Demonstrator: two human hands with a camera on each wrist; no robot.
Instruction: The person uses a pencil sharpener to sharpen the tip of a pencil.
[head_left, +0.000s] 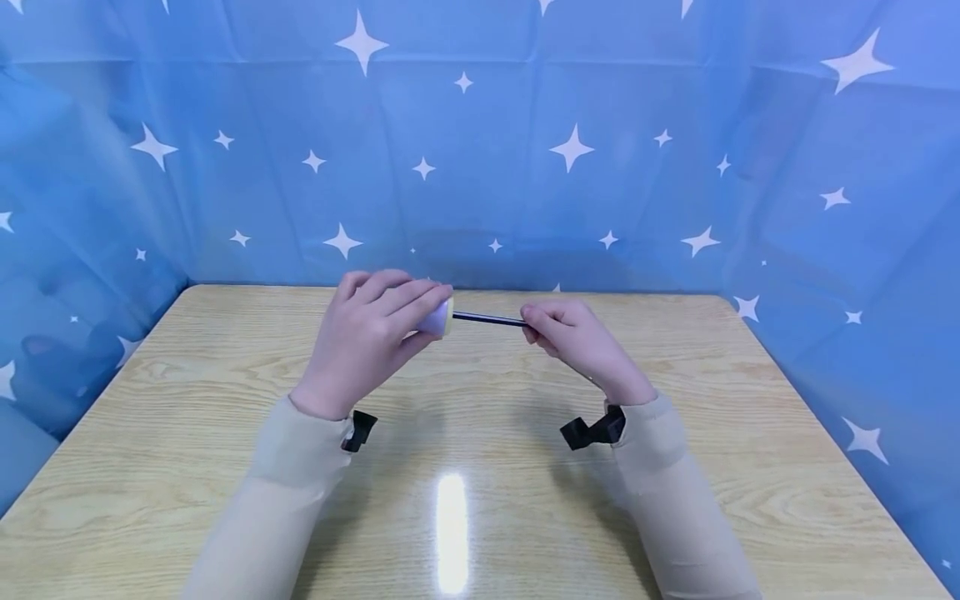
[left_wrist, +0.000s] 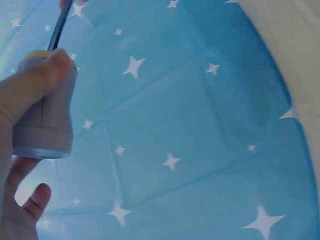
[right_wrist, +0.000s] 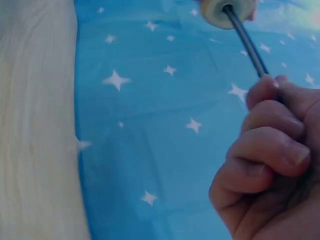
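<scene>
A pale lilac, bottle-shaped body [head_left: 433, 320] with a yellowish end is held by the left hand [head_left: 367, 337], thumb and fingers around it; the left wrist view shows the thumb of the left hand [left_wrist: 25, 100] across the body [left_wrist: 47, 125]. From the yellowish end a thin dark rod [head_left: 489, 318] reaches rightward. The right hand [head_left: 581, 337] pinches the rod between thumb and forefinger, its other fingers curled, as the right wrist view shows of the right hand [right_wrist: 275, 155] and rod [right_wrist: 248, 42]. The rod's far end is hidden by that hand.
Both hands are above a light wooden table [head_left: 187, 433], which carries a bright reflection near its front. A blue cloth with white stars [head_left: 495, 150] hangs behind and at both sides. Black devices are strapped to the left wrist [head_left: 360, 431] and right wrist [head_left: 592, 430].
</scene>
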